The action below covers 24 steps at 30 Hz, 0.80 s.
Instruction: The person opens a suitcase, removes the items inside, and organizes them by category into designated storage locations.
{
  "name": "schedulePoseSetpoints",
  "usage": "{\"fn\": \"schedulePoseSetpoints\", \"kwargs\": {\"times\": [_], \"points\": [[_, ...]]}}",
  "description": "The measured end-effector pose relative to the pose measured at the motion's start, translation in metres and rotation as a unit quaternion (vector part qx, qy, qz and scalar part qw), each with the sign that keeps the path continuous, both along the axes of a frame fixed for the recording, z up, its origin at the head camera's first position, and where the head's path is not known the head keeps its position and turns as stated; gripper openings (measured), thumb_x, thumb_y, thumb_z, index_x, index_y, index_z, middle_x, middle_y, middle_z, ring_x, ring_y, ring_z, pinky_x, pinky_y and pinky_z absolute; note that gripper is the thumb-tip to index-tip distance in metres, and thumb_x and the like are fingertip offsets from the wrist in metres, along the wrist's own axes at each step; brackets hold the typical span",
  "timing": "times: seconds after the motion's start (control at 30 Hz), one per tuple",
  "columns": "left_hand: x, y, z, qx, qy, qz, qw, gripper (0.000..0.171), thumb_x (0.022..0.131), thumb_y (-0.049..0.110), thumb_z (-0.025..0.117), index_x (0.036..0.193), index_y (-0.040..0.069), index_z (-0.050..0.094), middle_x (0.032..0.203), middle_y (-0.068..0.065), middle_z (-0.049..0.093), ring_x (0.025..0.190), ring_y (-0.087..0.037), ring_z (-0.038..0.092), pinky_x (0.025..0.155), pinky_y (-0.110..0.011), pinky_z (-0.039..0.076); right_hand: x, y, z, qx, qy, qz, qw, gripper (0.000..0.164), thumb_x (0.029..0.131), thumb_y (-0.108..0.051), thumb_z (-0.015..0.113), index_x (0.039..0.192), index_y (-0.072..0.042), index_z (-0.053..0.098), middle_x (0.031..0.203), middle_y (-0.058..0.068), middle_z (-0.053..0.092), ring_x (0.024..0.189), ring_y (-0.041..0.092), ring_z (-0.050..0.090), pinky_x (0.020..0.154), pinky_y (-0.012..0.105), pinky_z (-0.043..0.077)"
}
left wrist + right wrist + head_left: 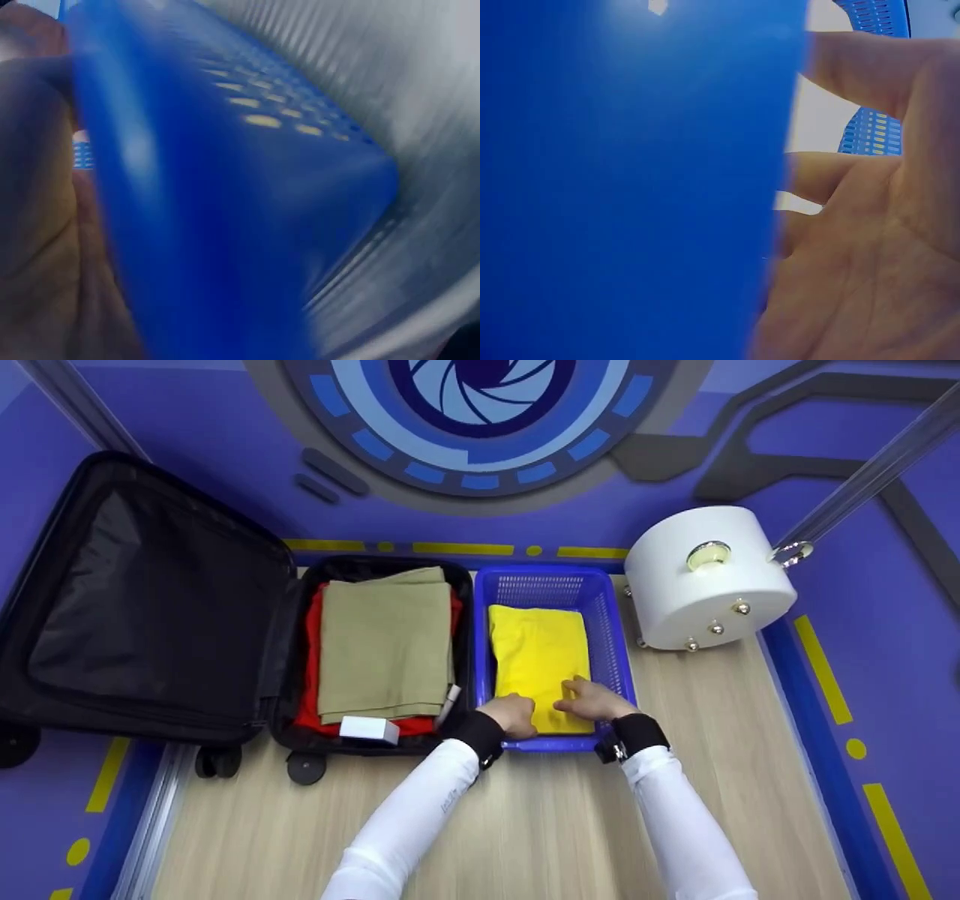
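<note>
Folded yellow cloth [541,649] lies in a blue plastic basket [619,660] with perforated walls. My left hand [511,714] reaches over the basket's near-left part, fingers bent down at the cloth's near edge. In the left wrist view the blurred basket rim [187,195] hides most of that hand's fingertips. My right hand [596,701] reaches in over the near-right side, fingers spread above the cloth and directed left. The right wrist view shows its palm [870,262] and separated fingers, with the tips hidden behind the blue rim [630,187].
Left of the basket lies an opened black suitcase [461,660], its lid [157,607] raised. Inside are folded khaki cloth [386,649], red cloth [309,682] and a small white box [369,729]. A white drum-shaped case [705,577] with metal studs stands at right.
</note>
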State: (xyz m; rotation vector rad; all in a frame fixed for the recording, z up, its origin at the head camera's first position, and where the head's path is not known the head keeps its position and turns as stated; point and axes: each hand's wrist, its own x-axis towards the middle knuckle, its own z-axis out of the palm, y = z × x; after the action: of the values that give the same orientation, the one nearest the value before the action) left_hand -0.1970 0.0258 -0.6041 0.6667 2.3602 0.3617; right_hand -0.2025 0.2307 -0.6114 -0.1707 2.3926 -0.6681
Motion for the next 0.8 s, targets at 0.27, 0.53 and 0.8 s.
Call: {"fn": "schedulePoseSetpoints", "kwargs": {"times": [0.27, 0.53, 0.8], "points": [[-0.003, -0.015, 0.005, 0.080, 0.002, 0.012, 0.9967, 0.045, 0.098, 0.026, 0.065, 0.137, 0.004, 0.065, 0.136, -0.014, 0.067, 0.126, -0.027, 0.062, 0.106, -0.038, 0.049, 0.000, -0.006, 0.007, -0.020, 0.032, -0.025, 0.999, 0.067, 0.104, -0.033, 0.058, 0.153, 0.008, 0.041, 0.162, 0.035, 0.028, 0.151, 0.050, 0.027, 0.122, 0.061, 0.022], [-0.016, -0.073, 0.027, 0.309, 0.085, 0.141, 0.9367, 0.043, 0.102, 0.017, 0.062, 0.141, 0.000, 0.059, 0.141, -0.017, 0.059, 0.122, -0.034, 0.062, 0.107, -0.045, 0.048, -0.003, -0.025, 0.038, -0.089, 0.136, -0.091, 0.983, 0.064, 0.103, -0.029, 0.063, 0.153, 0.004, 0.044, 0.157, 0.028, 0.042, 0.141, 0.048, 0.046, 0.114, 0.059, 0.039], [-0.025, -0.158, 0.043, 0.376, 0.148, 0.310, 0.8604, 0.052, 0.097, 0.008, 0.063, 0.148, 0.003, 0.052, 0.143, -0.019, 0.052, 0.126, -0.038, 0.057, 0.098, -0.053, 0.049, -0.008, -0.074, 0.051, -0.213, 0.183, -0.164, 0.946, 0.060, 0.101, -0.023, 0.067, 0.154, -0.001, 0.047, 0.156, 0.021, 0.048, 0.133, 0.045, 0.056, 0.103, 0.054, 0.051]]}}
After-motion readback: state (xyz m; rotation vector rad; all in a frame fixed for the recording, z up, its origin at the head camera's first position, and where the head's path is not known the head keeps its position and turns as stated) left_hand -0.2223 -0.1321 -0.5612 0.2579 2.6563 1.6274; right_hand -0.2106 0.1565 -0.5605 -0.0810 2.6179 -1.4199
